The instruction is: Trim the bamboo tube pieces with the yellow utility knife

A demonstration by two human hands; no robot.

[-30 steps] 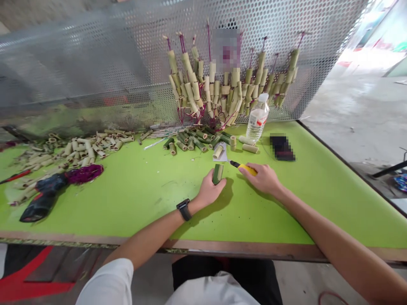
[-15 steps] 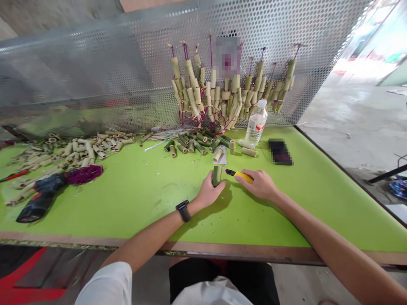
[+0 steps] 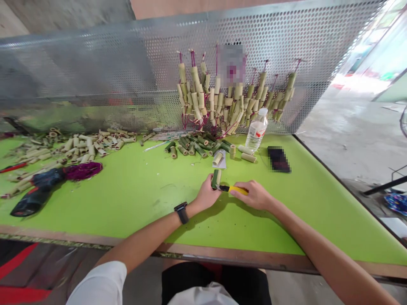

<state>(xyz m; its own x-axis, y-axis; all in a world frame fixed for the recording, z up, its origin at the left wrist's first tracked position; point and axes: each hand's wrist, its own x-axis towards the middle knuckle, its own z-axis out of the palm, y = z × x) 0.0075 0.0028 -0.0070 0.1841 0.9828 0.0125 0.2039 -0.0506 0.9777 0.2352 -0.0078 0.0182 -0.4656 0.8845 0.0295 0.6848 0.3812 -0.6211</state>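
Observation:
My left hand [image 3: 207,193] is closed round the lower part of a short bamboo piece [image 3: 217,177], held upright above the green tabletop. Its left side is dark green, while a pale strip runs down the right side. In my right hand [image 3: 254,195] is a yellow utility knife [image 3: 237,190] with a black front end. The blade points left and meets the bamboo low on its pale side, close to my left fingers. Just beyond, a pale peeled bamboo piece [image 3: 218,159] lies on a small white card [image 3: 224,163].
Green bamboo pieces [image 3: 200,149] lie behind my hands, beside a water bottle [image 3: 256,132] and a blurred dark phone-like object [image 3: 279,159]. At left are pale bamboo pieces [image 3: 90,146], a cordless drill [image 3: 40,190] and purple cord [image 3: 83,170]. Strung bamboo [image 3: 197,84] hangs on the perforated metal panel [image 3: 127,55].
The knife has moved left and down, from just right of the bamboo's top to contact near its lower end. My left hand keeps its hold on the bamboo. The view has shifted slightly.

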